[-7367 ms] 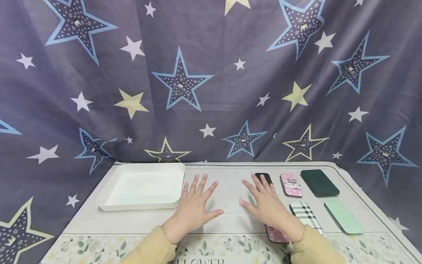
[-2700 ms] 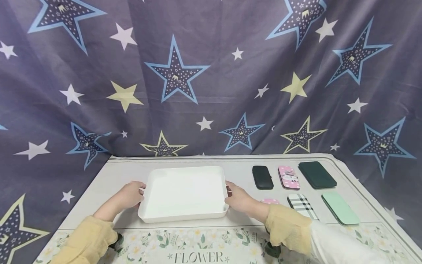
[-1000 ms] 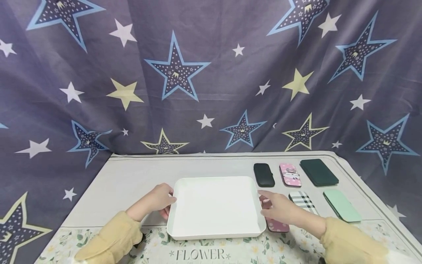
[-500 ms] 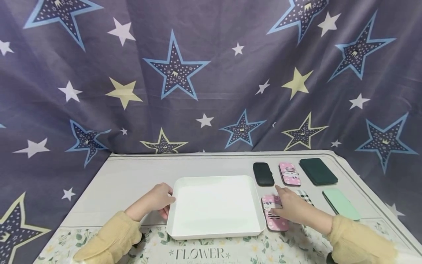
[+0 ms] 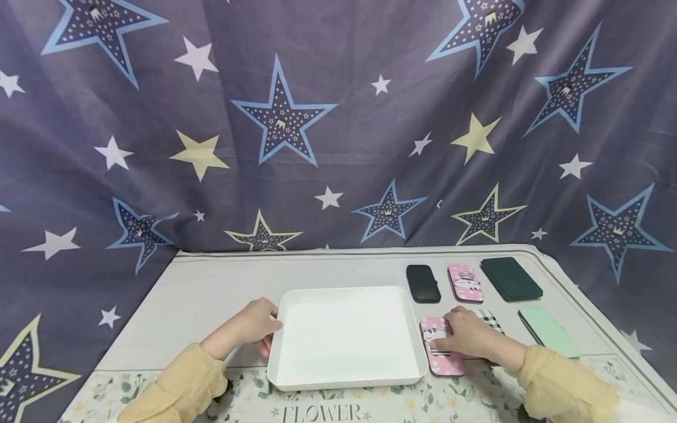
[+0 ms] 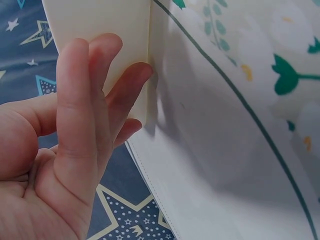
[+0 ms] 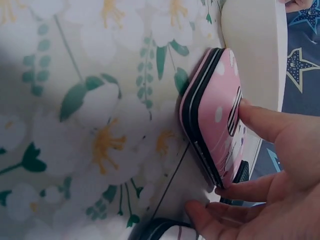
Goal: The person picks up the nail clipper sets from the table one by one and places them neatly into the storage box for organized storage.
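My left hand (image 5: 256, 324) is at the left side of a white rectangular tray (image 5: 346, 382); its thumb lies at the rim and its fingers lie against the outer wall, as the left wrist view shows the tray wall (image 6: 112, 15). To the tray's right lies a pink dotted case with a striped bow print (image 5: 446, 365). Over it is my right hand (image 5: 473, 335). In the right wrist view my thumb touches the top of the pink case (image 7: 212, 117), and a fingertip is at its far corner. The case lies flat.
A black case (image 5: 423, 284), another pink case (image 5: 465, 284), a dark green case (image 5: 511, 278) and a mint green case (image 5: 550, 332) lie on the right. A black-and-white plaid case (image 5: 492, 320) is partly under my right hand. A starry curtain (image 5: 338, 147) hangs behind the table.
The tray was moved from the far left to the middle with both hands. My right hand then left the tray and reached the near pink case; my left hand stayed at the tray.
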Available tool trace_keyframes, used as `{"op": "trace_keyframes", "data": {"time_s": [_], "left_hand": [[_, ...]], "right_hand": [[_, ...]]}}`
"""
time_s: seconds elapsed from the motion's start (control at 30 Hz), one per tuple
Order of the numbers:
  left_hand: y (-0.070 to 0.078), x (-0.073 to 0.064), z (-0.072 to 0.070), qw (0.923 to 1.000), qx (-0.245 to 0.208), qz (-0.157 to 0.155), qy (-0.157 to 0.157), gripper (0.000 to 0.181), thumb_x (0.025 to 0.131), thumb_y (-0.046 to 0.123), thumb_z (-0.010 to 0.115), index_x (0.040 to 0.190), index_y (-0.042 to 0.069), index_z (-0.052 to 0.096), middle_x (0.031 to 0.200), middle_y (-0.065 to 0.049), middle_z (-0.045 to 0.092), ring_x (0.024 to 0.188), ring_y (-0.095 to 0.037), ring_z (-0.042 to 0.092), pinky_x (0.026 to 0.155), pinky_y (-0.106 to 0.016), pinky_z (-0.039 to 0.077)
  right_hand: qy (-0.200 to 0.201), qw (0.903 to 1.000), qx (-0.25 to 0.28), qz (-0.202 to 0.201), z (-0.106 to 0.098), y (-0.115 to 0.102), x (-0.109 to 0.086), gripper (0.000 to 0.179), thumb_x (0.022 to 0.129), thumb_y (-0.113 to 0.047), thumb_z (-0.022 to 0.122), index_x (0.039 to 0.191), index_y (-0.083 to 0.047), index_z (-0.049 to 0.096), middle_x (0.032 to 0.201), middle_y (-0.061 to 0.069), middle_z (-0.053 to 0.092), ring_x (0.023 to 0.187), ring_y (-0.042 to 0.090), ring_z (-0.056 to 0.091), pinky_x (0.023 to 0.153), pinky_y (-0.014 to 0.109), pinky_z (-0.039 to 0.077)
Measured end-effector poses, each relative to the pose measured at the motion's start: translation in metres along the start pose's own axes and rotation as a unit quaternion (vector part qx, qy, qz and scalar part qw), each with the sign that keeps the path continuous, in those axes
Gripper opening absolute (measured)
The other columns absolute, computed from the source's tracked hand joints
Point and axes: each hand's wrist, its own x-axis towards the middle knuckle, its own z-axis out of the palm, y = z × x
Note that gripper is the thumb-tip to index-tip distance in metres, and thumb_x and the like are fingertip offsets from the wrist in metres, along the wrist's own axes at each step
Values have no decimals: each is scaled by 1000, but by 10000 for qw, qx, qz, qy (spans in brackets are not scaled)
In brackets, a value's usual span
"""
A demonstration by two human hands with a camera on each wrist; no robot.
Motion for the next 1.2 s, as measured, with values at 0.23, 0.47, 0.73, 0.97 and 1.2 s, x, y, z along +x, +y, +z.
{"op": "trace_keyframes", "data": {"time_s": [0.23,0.47,0.73,0.97,1.2], "left_hand": [[-1,2,1,10000,-15,-25,-23,26,91,4,54,110,-14,57,52,-11,62,39,-17,60,43,-29,57],[-2,1,2,10000,5,-22,-13,31,91,3,54,115,-17,52,52,-11,62,39,-18,60,43,-29,57],[-1,2,0,10000,45,-40,-22,32,91,3,54,115,-18,52,53,-11,63,40,-18,61,43,-29,57],[-1,2,0,9999,104,-14,63,29,90,3,54,111,-16,56,52,-11,63,39,-17,60,41,-28,56],[-1,1,2,9998,89,65,178,12,88,2,54,88,-7,62,50,-10,61,37,-17,59,40,-28,56]], "right_hand": [[1,9989,383,287,1,1,2,68,68,-43,80,109,7,59,88,8,56,79,19,51,71,40,53],[-171,9916,1055,734,4,1,4,71,67,-38,82,111,7,50,83,6,57,74,17,53,67,36,53],[-454,9668,2201,1219,4,-1,6,63,76,-24,78,119,7,43,100,15,59,82,19,60,73,40,57],[-684,9188,3571,1539,5,2,4,57,82,-11,71,123,13,41,97,18,57,74,20,65,63,37,61],[-702,9148,3722,1402,-11,3,2,55,86,-9,65,126,15,37,95,17,60,76,21,64,64,39,60]]}}
